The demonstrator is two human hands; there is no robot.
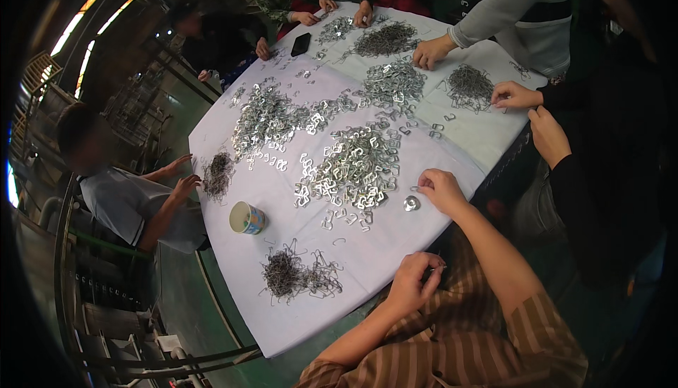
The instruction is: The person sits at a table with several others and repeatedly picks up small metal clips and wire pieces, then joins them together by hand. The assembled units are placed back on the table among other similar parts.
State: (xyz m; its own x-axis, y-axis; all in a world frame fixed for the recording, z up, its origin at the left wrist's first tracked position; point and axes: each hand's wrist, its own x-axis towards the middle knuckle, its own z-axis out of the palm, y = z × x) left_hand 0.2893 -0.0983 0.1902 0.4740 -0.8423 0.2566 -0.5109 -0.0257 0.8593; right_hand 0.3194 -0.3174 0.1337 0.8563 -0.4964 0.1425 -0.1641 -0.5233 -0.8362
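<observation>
While my right hand (pixel 441 189) is pinching a small metal clip just beside the pile of shiny clips (pixel 351 169), my left hand (pixel 415 280) is curling loosely, grasping nothing visible, nearer the table edge (pixel 367 296), ready to assist.

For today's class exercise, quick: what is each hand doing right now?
Left hand: fingers curled, contents cannot be told.
Right hand: fingertips pinched at a small metal piece.

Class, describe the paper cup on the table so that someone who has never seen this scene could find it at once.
Start at the big table under a white cloth, strewn with piles of metal clips. On its near left part, between a dark wire pile at the left edge and another close to the front edge, stands the cup. It is the only upright, round, coloured thing there.
</observation>
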